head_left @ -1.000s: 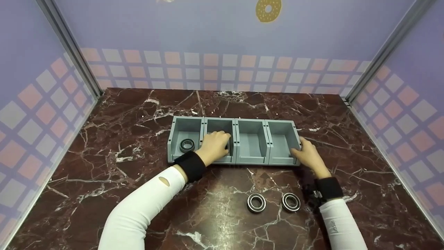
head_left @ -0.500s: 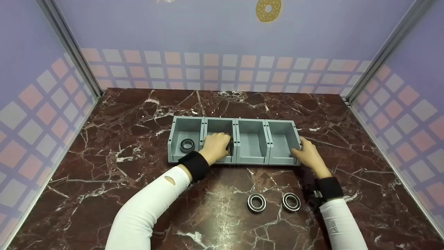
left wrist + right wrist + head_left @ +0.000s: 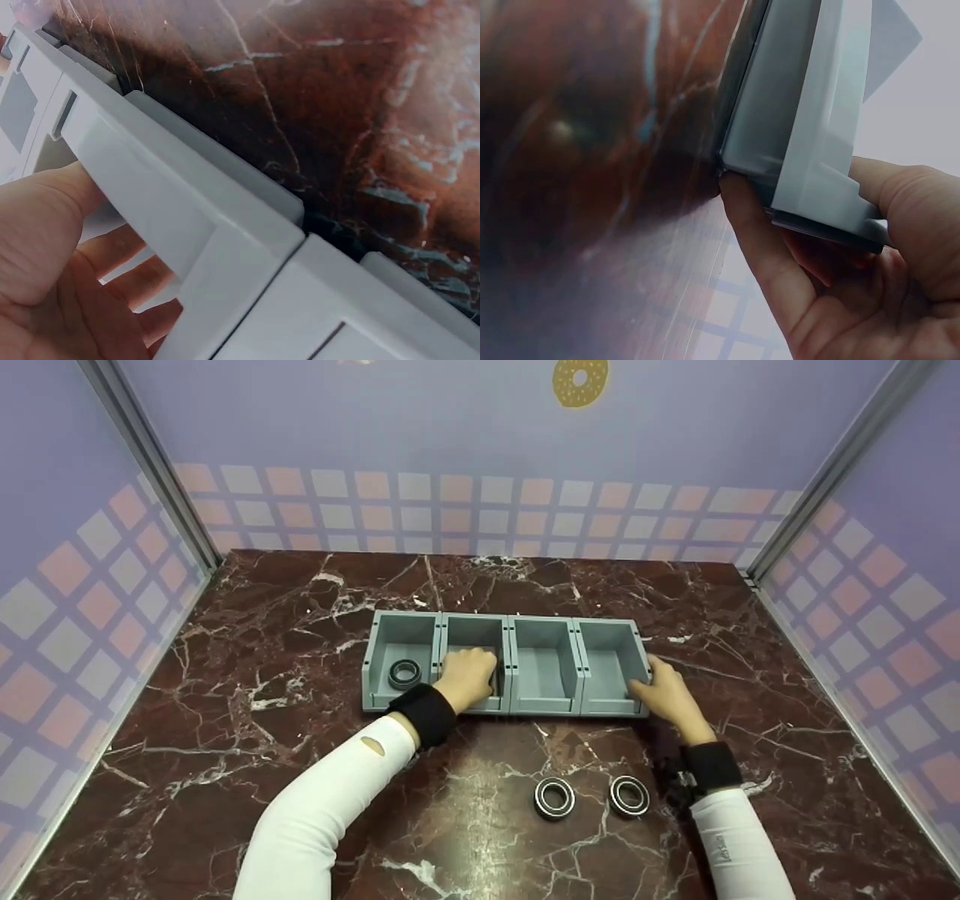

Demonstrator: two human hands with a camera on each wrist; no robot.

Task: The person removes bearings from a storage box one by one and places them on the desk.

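Observation:
A grey tray [image 3: 544, 619] with four open compartments lies mid-table. A black bearing [image 3: 405, 674] lies in the leftmost one. My left hand [image 3: 469, 675] reaches into the second compartment from the left, fingers curled down. A dark sliver shows at its fingertips, and what it is stays hidden. In the left wrist view that hand [image 3: 52, 262] passes behind the tray's low front wall [image 3: 225, 225], which hides the fingertips. My right hand [image 3: 664, 694] grips the tray's right end. In the right wrist view its fingers [image 3: 765, 247] and thumb wrap the tray's corner [image 3: 817, 112].
Two steel-rimmed bearings [image 3: 554, 799] [image 3: 629, 796] lie side by side on the dark red marble table [image 3: 262, 780], near my right forearm. Lilac walls with a chequered band close in the back and both sides.
My left forearm has swung slightly to the right while the hand stays in the second compartment. The right hand, the tray and the bearings have not moved.

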